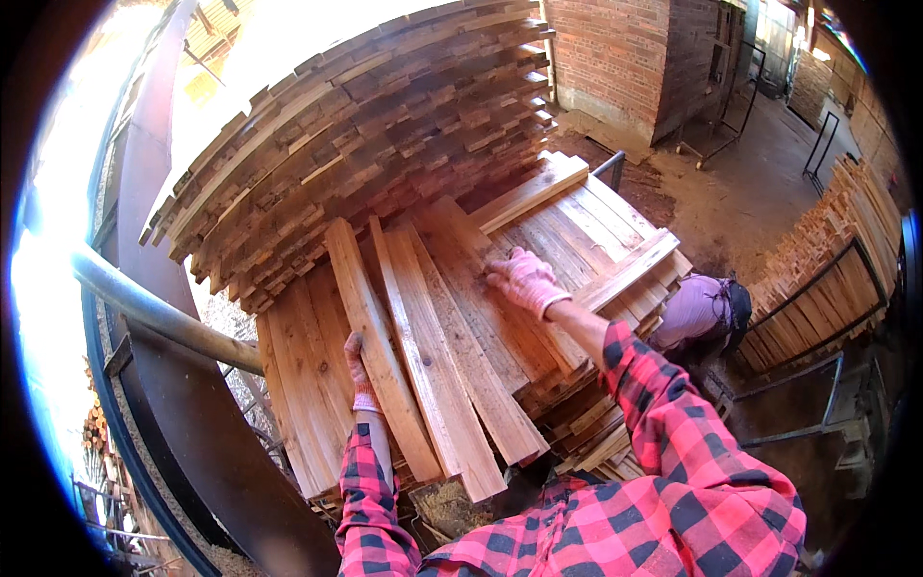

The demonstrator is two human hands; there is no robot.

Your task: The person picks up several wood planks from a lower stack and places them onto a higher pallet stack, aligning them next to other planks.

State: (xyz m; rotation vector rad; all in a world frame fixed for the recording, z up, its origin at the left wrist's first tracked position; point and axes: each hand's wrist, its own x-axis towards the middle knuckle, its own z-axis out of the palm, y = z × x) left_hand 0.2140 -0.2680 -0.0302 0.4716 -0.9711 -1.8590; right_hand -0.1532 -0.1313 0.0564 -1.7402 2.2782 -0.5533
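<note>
Left grip (361,377): closed on the edge of 1 long plank (380,351); stiff, rough, fairly light.
Right grip (524,279): laid flat and open on boards (481,317) beneath it, nothing held.

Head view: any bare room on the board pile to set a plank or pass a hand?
Little. Free top: flat boards between the right hand and the cross plank. Boards left of the left hand lie bare. Between the hands, loose slanted planks overlap. The tall stack walls the back.
</note>
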